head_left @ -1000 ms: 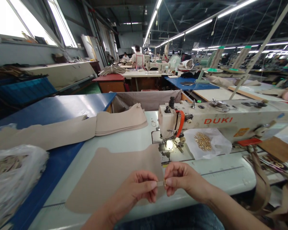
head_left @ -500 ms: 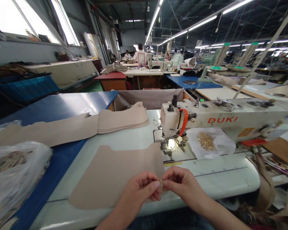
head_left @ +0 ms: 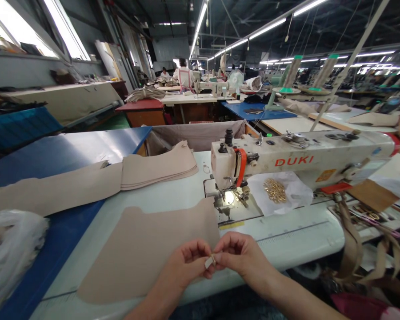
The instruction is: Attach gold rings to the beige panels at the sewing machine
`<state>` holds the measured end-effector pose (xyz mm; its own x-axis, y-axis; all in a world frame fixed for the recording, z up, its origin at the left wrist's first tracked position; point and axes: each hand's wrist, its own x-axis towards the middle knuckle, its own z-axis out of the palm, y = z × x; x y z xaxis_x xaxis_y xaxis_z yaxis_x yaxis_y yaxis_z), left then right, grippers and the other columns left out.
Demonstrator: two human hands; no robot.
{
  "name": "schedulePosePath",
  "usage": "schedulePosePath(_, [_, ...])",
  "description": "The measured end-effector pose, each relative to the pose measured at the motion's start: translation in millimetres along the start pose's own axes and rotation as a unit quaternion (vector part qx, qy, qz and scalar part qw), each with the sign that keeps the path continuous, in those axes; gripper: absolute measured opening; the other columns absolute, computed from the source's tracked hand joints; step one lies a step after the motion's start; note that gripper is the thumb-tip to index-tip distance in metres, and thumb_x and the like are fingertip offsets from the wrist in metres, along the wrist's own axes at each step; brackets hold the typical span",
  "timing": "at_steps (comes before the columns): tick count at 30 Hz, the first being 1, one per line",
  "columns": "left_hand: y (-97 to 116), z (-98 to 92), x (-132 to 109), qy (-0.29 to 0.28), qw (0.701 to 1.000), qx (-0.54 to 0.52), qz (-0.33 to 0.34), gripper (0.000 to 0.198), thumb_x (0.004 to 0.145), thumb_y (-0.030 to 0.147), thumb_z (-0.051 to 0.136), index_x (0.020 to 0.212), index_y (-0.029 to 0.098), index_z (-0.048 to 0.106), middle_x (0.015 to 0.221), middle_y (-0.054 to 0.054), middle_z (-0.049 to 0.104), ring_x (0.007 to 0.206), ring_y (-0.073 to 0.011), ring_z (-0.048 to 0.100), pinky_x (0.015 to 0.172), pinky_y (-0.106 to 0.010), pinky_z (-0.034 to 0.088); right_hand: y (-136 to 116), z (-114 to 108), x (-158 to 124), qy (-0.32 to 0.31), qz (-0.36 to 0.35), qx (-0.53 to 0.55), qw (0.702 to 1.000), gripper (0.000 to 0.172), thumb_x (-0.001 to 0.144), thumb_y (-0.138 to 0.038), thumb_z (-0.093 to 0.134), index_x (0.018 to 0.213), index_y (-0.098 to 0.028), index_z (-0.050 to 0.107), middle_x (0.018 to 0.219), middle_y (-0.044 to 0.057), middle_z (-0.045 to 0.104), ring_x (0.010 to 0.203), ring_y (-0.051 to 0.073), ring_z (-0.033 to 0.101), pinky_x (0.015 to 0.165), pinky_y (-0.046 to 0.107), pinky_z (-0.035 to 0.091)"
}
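One pale strip (head_left: 209, 262) and one gold-coloured piece (head_left: 214, 258) are pinched between left hand (head_left: 190, 262) and right hand (head_left: 239, 253) near the front edge of the sewing table (head_left: 300, 246), likely for fine control; gold fittings (head_left: 275, 190) are heaped on white sheet (head_left: 298, 195), presumably against scattering.

Lower centre: pale strip (head_left: 208, 262) and gold piece (head_left: 214, 258) partly hidden by left hand (head_left: 191, 263) and right hand (head_left: 235, 253); left hand also covers part of beige panel (head_left: 153, 240). Plastic bag (head_left: 20, 249) cut off by left edge, contents unclear. Upper centre: distant person (head_left: 184, 79), actions too small to tell
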<state>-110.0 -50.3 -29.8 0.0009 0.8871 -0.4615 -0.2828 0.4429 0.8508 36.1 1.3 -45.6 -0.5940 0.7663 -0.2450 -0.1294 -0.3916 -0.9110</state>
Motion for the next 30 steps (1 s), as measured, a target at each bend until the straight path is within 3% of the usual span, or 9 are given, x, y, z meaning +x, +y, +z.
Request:
schedulePosePath(5, [3,-0.7,5,0.011,0.999,0.042,-0.001,0.021,0.051,0.028,0.073,0.058,0.017,0.056,0.053,0.003,0.058,0.054,-0.0109,0.05,0.056,-0.022,0.039,-2,1,-12,0.013,-0.073,-0.156,0.985,0.016,0.078,-0.032,0.066,0.078,-0.017,0.063,0.07,0.002,0.066,0.067,0.015,0.06,0.063,0.025,0.045])
schedulePosePath(7, [2,-2.7,9,0.026,0.996,0.082,0.006,0.017,0.049,0.024,0.068,0.055,0.017,0.054,0.05,0.004,0.054,0.052,-0.0103,0.047,0.054,-0.022,0.036,-4,3,-17,0.024,-0.104,-0.237,0.966,0.011,0.077,-0.025,0.065,0.085,-0.018,0.064,0.079,0.002,0.065,0.075,0.015,0.059,0.067,0.025,0.044])
schedulePosePath(11, [0,-5.1,12,0.058,0.98,0.187,0.042,0.008,0.051,0.022,0.06,0.055,0.017,0.055,0.05,0.005,0.051,0.051,-0.0106,0.043,0.051,-0.022,0.032,-5,4,-21,0.026,-0.13,-0.314,0.94,0.022,0.068,-0.017,0.072,0.086,-0.019,0.059,0.082,0.0,0.06,0.078,0.015,0.057,0.068,0.024,0.043])
schedulePosePath(16, [5,-2.7,6,0.061,0.976,0.205,0.041,0.01,0.053,0.024,0.061,0.057,0.017,0.055,0.05,0.005,0.051,0.05,-0.0111,0.043,0.049,-0.022,0.031,-3,-2,-17,0.003,-0.18,-0.29,0.94,0.004,0.079,-0.016,0.062,0.076,-0.018,0.06,0.08,0.001,0.06,0.076,0.014,0.056,0.07,0.024,0.043])
schedulePosePath(22, [12,1.4,5,0.068,0.98,0.166,0.08,0.012,0.053,0.027,0.067,0.055,0.019,0.058,0.064,0.0,0.062,0.063,-0.0156,0.054,0.058,-0.024,0.041,-2,-6,-16,0.053,-0.194,-0.244,0.949,0.012,0.082,-0.026,0.062,0.073,-0.019,0.062,0.076,0.001,0.061,0.074,0.014,0.055,0.068,0.024,0.043])
schedulePosePath(30, [11,3.9,8,0.074,0.99,0.097,0.068,0.019,0.05,0.026,0.074,0.052,0.018,0.057,0.063,0.0,0.063,0.062,-0.0145,0.056,0.065,-0.025,0.046,4,-2,-13,0.09,-0.15,-0.191,0.966,0.014,0.082,-0.025,0.059,0.07,-0.018,0.059,0.069,0.001,0.063,0.066,0.013,0.055,0.062,0.023,0.042])
